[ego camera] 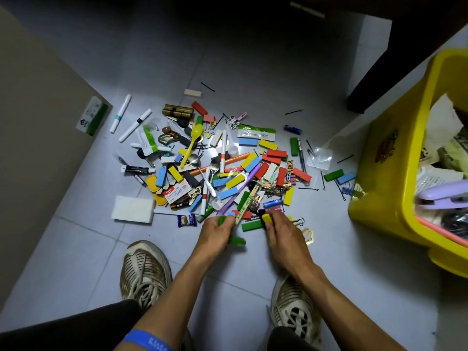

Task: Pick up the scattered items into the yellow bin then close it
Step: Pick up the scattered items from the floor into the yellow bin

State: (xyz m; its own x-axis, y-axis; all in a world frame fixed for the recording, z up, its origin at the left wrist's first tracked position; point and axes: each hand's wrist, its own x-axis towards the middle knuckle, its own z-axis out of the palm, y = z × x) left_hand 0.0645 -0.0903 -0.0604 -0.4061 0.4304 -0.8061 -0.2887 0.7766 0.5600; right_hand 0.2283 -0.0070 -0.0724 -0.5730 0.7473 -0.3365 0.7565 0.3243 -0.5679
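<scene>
1. On the grey tiled floor (253,79), the heap of scattered items (228,168) spreads wide: coloured rectangular blocks, white marker pens, metal spoons, binder clips, hairpins and packets.
2. Right of the heap stands the yellow plastic bin (387,173), tilted and open, already holding papers and a lilac stapler (440,196).
3. Left of the heap, a tall beige cardboard box (30,122) rises from the floor, with a green-and-white label (92,116) on its near corner.
4. Below the heap sit two worn white mesh sneakers (145,269), one under each forearm.
5. At the heap's near-left corner lies a flat white rectangular pad (133,209).
6. At the heap's near edge, the left hand (215,236) is curled around green rectangular blocks (236,240), one poking out beneath the palm.
7. Just right of it, the right hand (283,236) pinches a small yellow rectangular block (266,218) at its fingertips, above a green block (252,226) lying on the floor.
8. On the left forearm, well below the heap, is a blue wristband (145,339).
</scene>
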